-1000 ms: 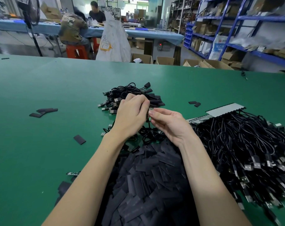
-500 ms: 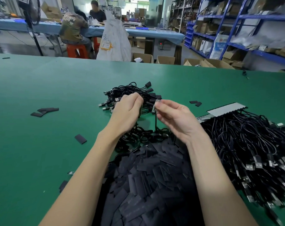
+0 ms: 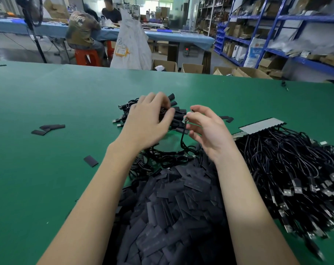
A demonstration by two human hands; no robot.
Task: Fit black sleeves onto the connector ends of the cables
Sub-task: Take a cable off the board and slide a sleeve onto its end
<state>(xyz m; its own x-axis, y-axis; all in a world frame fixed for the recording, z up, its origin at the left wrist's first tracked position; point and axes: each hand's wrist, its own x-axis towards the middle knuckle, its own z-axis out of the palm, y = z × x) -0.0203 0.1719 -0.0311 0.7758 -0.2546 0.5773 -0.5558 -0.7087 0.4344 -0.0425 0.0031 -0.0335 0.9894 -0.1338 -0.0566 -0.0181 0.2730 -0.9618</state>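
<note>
Black cable (image 3: 182,139) pinched at its connector end between right hand (image 3: 208,131) fingers (image 3: 195,109); left hand (image 3: 147,119) loose, empty.

Green table (image 3: 47,96) under cables (image 3: 288,161), sleeves (image 3: 170,211)

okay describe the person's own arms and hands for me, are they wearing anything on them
Nothing worn shows. The left hand and right hand are bare, with no gloves, rings, watch or wristband in view. Both forearms are bare right down to the bottom edge of the picture, so no sleeve appears.
</note>
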